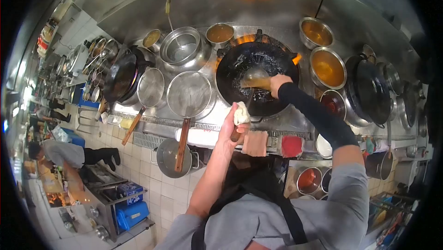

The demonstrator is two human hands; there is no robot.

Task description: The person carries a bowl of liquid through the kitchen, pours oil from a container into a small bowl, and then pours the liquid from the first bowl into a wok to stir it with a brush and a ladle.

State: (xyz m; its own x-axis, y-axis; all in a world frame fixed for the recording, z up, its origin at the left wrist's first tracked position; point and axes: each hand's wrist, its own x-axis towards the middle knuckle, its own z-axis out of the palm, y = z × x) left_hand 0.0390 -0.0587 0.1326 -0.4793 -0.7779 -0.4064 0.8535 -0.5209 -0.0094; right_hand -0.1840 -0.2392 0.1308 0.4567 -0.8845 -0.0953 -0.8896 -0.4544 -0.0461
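Over the black wok (230, 84), a metal ladle (256, 73) has its bowl near the wok's middle. Its shaft runs down towards my left hand (228, 127), which is closed around a wooden handle (236, 134) and a white cloth (241, 114). My right hand (279, 84) comes in from the right, its fingers closed on a tan object (261, 83) at the ladle's bowl. What this object is I cannot make out. Shiny liquid or residue coats the wok's inside, and flames (244, 39) show behind its far rim.
Strainers (189, 94) with wooden handles lie left of the wok. Bowls of amber liquid (328, 68) and another wok (373, 88) are on the right. Folded cloths (255, 143) line the front edge. Another person (64, 153) is at the far left.
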